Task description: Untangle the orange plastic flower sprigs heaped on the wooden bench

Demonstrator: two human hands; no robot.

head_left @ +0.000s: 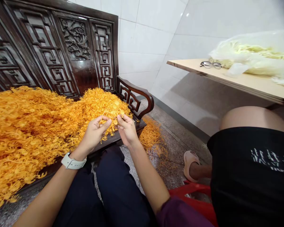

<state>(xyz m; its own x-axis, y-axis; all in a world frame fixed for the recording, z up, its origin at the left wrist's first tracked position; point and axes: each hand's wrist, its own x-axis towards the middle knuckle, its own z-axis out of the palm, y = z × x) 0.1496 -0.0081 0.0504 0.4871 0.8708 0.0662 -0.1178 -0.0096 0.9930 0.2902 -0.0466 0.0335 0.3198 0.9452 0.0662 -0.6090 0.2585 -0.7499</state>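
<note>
My left hand, with a pale watch on the wrist, pinches a thin orange artificial flower sprig between thumb and fingers. My right hand grips the same area of orange strands from the other side, thumb against fingers. Both hands are close together above the front edge of the bench, and the exact part pinched is small and partly hidden. Behind and left of them, a large heap of similar orange sprigs covers the dark wooden bench.
More orange pieces lie on the speckled floor beside the bench's curved armrest. At right a wooden table bears glasses and a plastic bag of pale yellow material. Another person's leg and a red stool are close by.
</note>
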